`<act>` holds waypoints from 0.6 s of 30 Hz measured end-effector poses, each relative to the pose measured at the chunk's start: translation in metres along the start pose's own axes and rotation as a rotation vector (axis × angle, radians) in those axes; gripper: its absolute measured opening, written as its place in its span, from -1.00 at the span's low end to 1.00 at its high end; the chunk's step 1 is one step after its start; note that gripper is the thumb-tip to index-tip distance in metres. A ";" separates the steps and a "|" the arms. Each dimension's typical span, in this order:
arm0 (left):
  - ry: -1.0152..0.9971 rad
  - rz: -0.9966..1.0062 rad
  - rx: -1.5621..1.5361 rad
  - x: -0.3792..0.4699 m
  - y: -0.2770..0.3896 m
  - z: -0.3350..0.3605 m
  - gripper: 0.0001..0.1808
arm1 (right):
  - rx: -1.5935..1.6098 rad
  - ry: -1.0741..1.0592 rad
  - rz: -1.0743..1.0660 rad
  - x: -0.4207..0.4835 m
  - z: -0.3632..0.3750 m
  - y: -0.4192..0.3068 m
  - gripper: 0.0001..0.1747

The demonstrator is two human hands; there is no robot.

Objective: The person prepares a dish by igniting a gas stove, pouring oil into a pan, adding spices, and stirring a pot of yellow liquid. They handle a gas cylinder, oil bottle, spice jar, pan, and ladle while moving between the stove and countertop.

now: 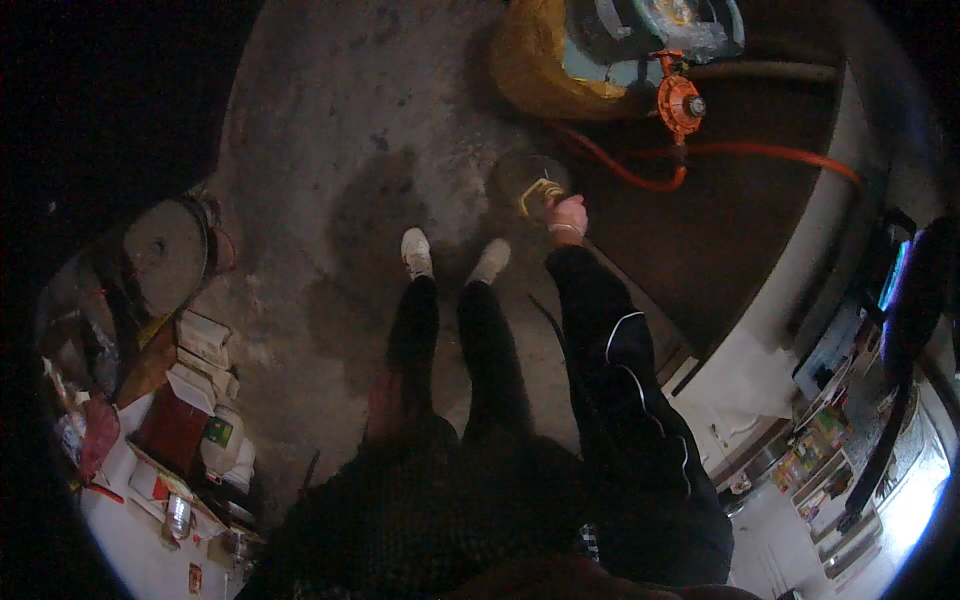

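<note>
My right hand [568, 214] reaches forward from a black sleeve with white piping, its fingers curled around a pale yellow looped object [538, 196]. What that object is cannot be made out. A dark round shape lies around it on the concrete floor [322, 135]. Ahead of the hand stands a gas cylinder [600, 56] with an orange regulator [681, 105]. From the regulator runs an orange hose [780, 154], bending off to the right. Beside my left thigh, my left hand [384, 401] is a dim, blurred reddish patch; its fingers are not distinguishable.
White shoes [416, 253] stand on the floor. At left are a round disc-like lid [166, 255], stacked boxes [202, 337] and a white container with a green label [219, 433]. A pale curved counter edge [757, 315] bounds the right, with shelves [832, 510] holding small items.
</note>
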State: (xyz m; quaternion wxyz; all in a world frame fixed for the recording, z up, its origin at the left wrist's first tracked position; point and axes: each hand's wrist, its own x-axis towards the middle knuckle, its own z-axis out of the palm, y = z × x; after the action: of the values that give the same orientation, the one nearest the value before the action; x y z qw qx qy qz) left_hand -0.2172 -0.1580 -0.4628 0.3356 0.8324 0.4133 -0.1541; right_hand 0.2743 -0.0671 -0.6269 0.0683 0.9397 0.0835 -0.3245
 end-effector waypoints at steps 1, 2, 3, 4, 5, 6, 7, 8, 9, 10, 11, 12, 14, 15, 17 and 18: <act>0.013 0.015 -0.037 0.001 0.003 -0.001 -0.22 | -0.048 -0.009 -0.036 0.007 0.005 0.000 -0.34; 0.020 0.004 -0.059 0.000 0.007 -0.004 -0.21 | -0.079 -0.043 -0.072 0.013 0.009 0.002 -0.39; 0.025 -0.007 -0.082 0.002 0.008 -0.006 -0.21 | -0.112 -0.077 -0.112 0.020 0.014 0.005 -0.44; 0.050 0.041 -0.087 0.003 0.009 -0.007 -0.20 | -0.149 -0.099 -0.153 0.027 0.016 0.009 -0.49; 0.076 0.090 -0.093 0.005 0.009 -0.009 -0.20 | -0.127 -0.066 -0.161 0.034 0.020 0.012 -0.46; 0.114 0.131 -0.108 0.007 0.009 -0.011 -0.19 | -0.108 -0.023 -0.169 0.039 0.024 0.014 -0.44; 0.101 0.147 -0.096 0.007 0.010 -0.012 -0.19 | -0.090 0.021 -0.177 0.043 0.027 0.016 -0.41; 0.100 0.155 -0.091 0.007 0.010 -0.013 -0.19 | -0.123 -0.004 -0.217 0.046 0.029 0.019 -0.40; 0.075 0.148 -0.085 0.006 0.011 -0.015 -0.19 | -0.156 -0.028 -0.257 0.046 0.030 0.021 -0.40; 0.043 0.118 -0.094 0.006 0.012 -0.016 -0.19 | -0.188 -0.053 -0.297 0.045 0.031 0.023 -0.39; -0.013 0.073 -0.102 0.004 0.013 -0.017 -0.19 | -0.236 0.019 -0.374 0.042 0.031 0.025 -0.40; -0.041 0.056 -0.113 0.004 0.013 -0.018 -0.19 | -0.283 0.092 -0.448 0.038 0.032 0.026 -0.41; -0.056 0.047 -0.147 0.003 0.013 -0.018 -0.19 | -0.331 0.193 -0.507 0.031 0.030 0.025 -0.44; -0.047 0.057 -0.166 0.004 0.013 -0.017 -0.19 | -0.330 0.222 -0.491 0.028 0.029 0.022 -0.47; -0.034 0.074 -0.163 0.005 0.011 -0.015 -0.19 | -0.295 0.168 -0.395 0.026 0.027 0.016 -0.53; -0.025 0.087 -0.164 0.005 0.011 -0.014 -0.20 | -0.258 0.084 -0.314 0.027 0.025 0.013 -0.58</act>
State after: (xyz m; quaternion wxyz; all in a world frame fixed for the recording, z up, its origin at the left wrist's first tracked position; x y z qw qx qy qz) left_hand -0.2060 -0.1503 -0.4511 0.4142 0.8171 0.3839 -0.1156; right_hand 0.2834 -0.0807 -0.6622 0.1331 0.9114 0.2726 -0.2782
